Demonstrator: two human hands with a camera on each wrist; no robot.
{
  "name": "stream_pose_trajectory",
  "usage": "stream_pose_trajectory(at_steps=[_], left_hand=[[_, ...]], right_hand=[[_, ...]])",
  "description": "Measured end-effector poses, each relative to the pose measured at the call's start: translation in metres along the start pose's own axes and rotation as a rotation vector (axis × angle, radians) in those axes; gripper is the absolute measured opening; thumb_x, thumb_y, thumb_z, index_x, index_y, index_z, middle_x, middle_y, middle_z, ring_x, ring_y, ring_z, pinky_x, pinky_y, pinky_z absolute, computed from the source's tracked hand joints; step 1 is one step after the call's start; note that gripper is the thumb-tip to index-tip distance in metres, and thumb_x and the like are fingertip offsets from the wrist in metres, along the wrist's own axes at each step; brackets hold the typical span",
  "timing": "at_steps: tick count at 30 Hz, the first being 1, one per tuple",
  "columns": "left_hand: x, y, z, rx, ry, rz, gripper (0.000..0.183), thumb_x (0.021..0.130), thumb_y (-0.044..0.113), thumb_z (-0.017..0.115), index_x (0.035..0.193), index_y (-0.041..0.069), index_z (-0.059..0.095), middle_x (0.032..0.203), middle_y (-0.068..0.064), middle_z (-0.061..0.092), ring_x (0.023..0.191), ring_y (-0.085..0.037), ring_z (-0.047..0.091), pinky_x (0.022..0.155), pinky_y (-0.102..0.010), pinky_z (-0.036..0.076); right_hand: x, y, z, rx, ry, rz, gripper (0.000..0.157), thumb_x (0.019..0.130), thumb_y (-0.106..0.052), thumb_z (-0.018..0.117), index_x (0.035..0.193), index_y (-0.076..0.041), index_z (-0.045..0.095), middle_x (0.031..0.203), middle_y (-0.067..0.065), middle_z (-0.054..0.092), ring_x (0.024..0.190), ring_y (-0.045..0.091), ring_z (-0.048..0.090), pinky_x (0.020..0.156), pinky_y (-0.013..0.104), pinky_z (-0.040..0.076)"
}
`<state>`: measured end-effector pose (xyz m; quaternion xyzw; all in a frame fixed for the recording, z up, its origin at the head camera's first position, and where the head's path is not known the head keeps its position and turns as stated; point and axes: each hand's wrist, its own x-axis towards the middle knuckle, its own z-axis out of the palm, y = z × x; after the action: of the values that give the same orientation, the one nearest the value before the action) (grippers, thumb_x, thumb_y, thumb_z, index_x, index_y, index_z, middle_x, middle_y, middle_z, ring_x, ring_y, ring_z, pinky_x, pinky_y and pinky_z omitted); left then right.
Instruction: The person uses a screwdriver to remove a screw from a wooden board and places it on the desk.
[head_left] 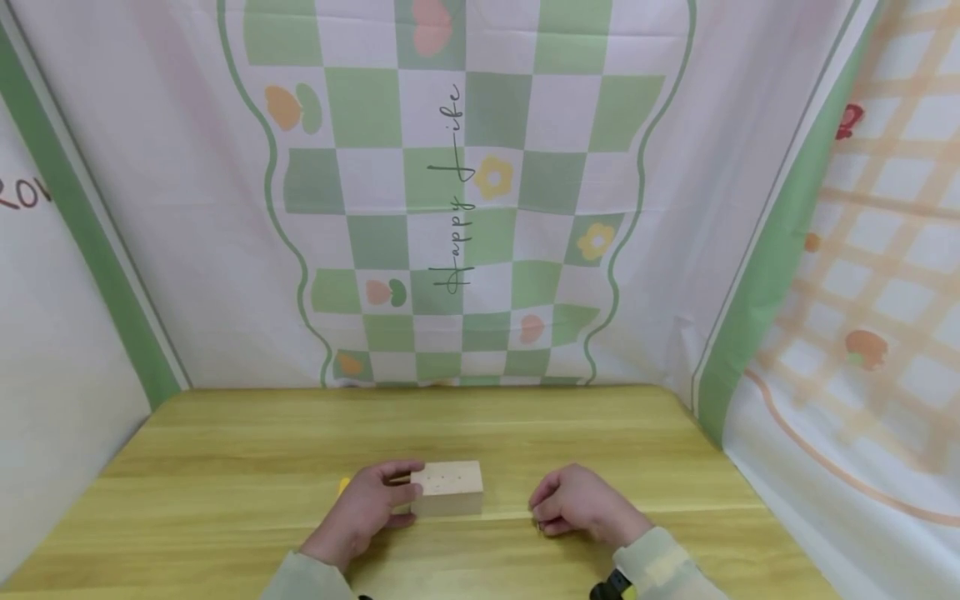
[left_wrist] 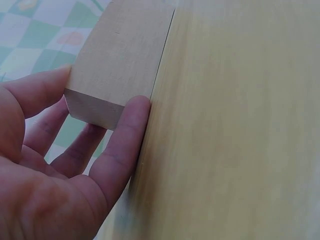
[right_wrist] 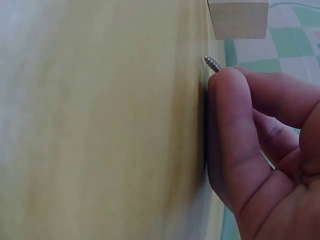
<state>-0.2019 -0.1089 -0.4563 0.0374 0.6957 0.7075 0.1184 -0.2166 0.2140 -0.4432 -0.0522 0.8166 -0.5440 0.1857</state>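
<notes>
A pale wooden block (head_left: pixel 448 490) lies on the table, with several small dark holes in its top. My left hand (head_left: pixel 369 505) holds the block's left end; in the left wrist view the thumb and fingers sit round the near end of the block (left_wrist: pixel 117 55). To the right, apart from the block, my right hand (head_left: pixel 577 504) pinches a small metal screw (right_wrist: pixel 212 63) between thumb and fingertips. Its threaded tip sticks out past the fingers and its head is hidden in them.
The wood-grain table (head_left: pixel 450 421) reaches back to a green-and-white checked cloth (head_left: pixel 465 183). A small yellow thing (head_left: pixel 343 485) shows partly behind the left hand. Hanging cloths close off both sides.
</notes>
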Motion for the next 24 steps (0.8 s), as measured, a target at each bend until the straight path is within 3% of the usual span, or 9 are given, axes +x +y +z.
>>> stream_pose_trajectory(at_steps=[11, 24], left_hand=[[-0.0007, 0.0011, -0.0002, 0.004, 0.002, 0.003, 0.045, 0.090, 0.006, 0.072, 0.133, -0.002, 0.060, 0.132, -0.024, 0.053, 0.097, -0.029, 0.065, 0.079, -0.043, 0.058], [0.0003, -0.0009, -0.0007, 0.008, -0.004, 0.006, 0.045, 0.091, 0.007, 0.071, 0.134, -0.002, 0.059, 0.133, -0.023, 0.053, 0.098, -0.029, 0.065, 0.079, -0.043, 0.058]], right_hand=[[-0.0060, -0.0056, 0.0057, -0.066, -0.037, 0.011, 0.010, 0.081, 0.004, 0.076, 0.087, 0.003, 0.068, 0.074, 0.012, 0.066, 0.058, 0.017, 0.064, 0.055, 0.032, 0.058], [-0.0066, -0.0034, 0.0069, -0.056, -0.034, 0.012, 0.009, 0.082, 0.001, 0.076, 0.088, 0.002, 0.069, 0.072, 0.011, 0.066, 0.060, 0.019, 0.063, 0.054, 0.033, 0.057]])
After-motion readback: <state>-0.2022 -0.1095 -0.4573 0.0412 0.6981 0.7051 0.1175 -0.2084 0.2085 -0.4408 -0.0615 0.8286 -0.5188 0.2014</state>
